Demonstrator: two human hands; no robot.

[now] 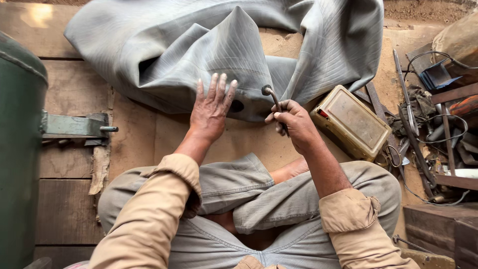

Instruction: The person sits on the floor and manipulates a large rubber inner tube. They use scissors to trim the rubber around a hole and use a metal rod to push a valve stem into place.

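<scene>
A thin bent metal valve stem [275,102] is being gripped tightly by the right hand [294,124], its lower end being hidden; the grey folded rubber inner tube [199,45] is being pressed by the flat, open left hand [211,112].

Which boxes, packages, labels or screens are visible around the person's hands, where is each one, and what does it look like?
Box: a flat rectangular container, dirty cream-yellow with a small red mark on one side, lying on the floor just beside the right hand.
No screens or signs are visible, and no other label can be made out.
</scene>
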